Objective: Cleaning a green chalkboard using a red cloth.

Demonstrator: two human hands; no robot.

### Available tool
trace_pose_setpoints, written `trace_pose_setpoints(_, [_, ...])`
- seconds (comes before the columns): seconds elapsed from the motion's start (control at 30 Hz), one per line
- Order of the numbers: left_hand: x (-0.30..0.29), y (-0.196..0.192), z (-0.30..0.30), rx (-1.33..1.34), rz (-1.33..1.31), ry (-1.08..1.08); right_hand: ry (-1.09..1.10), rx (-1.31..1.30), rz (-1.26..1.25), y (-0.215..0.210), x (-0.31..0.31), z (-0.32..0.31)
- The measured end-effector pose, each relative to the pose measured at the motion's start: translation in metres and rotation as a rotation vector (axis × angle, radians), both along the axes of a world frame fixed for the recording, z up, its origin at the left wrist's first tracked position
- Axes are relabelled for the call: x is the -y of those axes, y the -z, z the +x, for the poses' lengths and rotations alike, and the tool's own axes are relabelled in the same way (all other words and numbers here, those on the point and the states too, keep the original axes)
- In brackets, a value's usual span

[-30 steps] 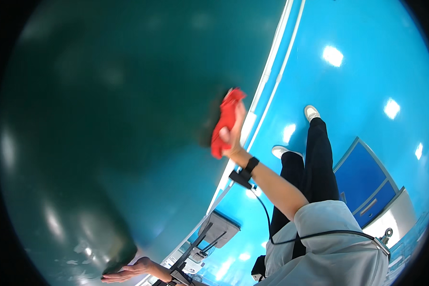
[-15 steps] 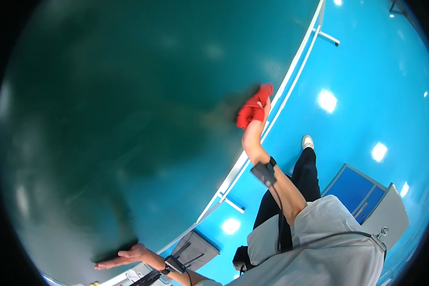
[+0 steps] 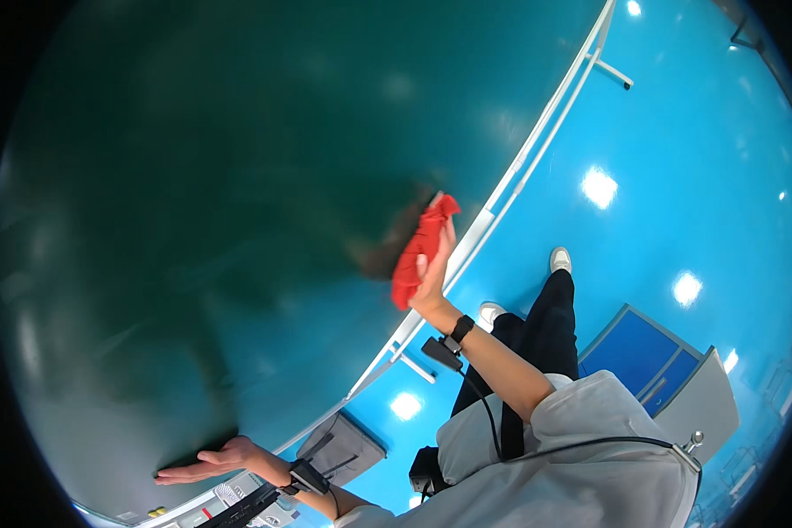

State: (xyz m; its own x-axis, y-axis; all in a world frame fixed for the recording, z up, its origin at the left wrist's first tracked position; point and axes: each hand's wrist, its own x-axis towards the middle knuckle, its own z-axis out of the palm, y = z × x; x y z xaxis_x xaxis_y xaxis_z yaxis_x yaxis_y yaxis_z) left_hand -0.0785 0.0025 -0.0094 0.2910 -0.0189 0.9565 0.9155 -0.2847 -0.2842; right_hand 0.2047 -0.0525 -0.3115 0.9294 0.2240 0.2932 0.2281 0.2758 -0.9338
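A dark green board (image 3: 264, 176), like a chalkboard, fills the left and middle of the view. My right hand (image 3: 434, 275) grips a bunched red cloth (image 3: 421, 251) and holds it against the board, near its white edge. The cloth casts a dark reflection or shadow on the glossy surface. Further down and to the left, my left hand (image 3: 209, 464) has its fingers stretched out and holds nothing. It lies at the board's lower part, and its palm appears to rest on the surface. Both wrists wear black straps with small devices and cables.
A white rail (image 3: 537, 145) borders the board, with a wheeled stand foot (image 3: 611, 72) at the upper right. A blue and grey cabinet (image 3: 640, 359) stands right of my legs. Below the rail is a grey flat item (image 3: 339, 444). Small yellow things (image 3: 157, 511) lie near the bottom edge.
My right hand has swept the red cloth down and to the left across the board. My left hand has shifted slightly left in view, its fingers still stretched out. Both shoes now show.
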Motion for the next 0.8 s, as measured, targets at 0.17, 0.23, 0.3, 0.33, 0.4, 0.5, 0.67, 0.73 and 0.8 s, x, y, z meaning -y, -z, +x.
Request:
trace_pose_setpoints(0.17, [-0.010,0.003,0.009,-0.026,0.011,0.013,0.005,-0.948,0.592,0.142,0.004,-0.009])
trace_pose_setpoints(0.23, [-0.009,-0.002,0.011,-0.034,0.039,0.012,-0.246,-0.911,0.295,0.168,0.011,-0.007])
trace_pose_setpoints(0.3, [-0.008,-0.001,0.009,-0.038,0.031,0.021,-0.280,-1.045,0.417,0.160,0.015,0.005])
trace_pose_setpoints(0.33, [-0.006,-0.001,0.008,-0.054,0.027,0.040,-0.307,-1.190,0.548,0.150,0.015,0.012])
trace_pose_setpoints(0.4, [-0.007,0.005,0.010,-0.017,0.015,0.057,-0.309,-1.176,0.552,0.127,0.019,0.035])
trace_pose_setpoints(0.5, [-0.006,0.005,0.000,-0.024,-0.022,0.065,-0.160,-0.939,0.441,0.034,0.011,0.050])
trace_pose_setpoints(0.67, [-0.007,0.005,0.004,-0.023,-0.004,0.020,0.032,-0.232,0.069,-0.043,0.002,0.040])
trace_pose_setpoints(0.73, [-0.006,-0.001,0.005,-0.033,0.003,0.032,0.049,-0.209,0.112,-0.016,-0.003,0.047])
trace_pose_setpoints(0.8, [-0.003,-0.011,0.001,-0.046,0.031,0.025,0.128,-0.211,0.057,0.020,-0.011,0.057])
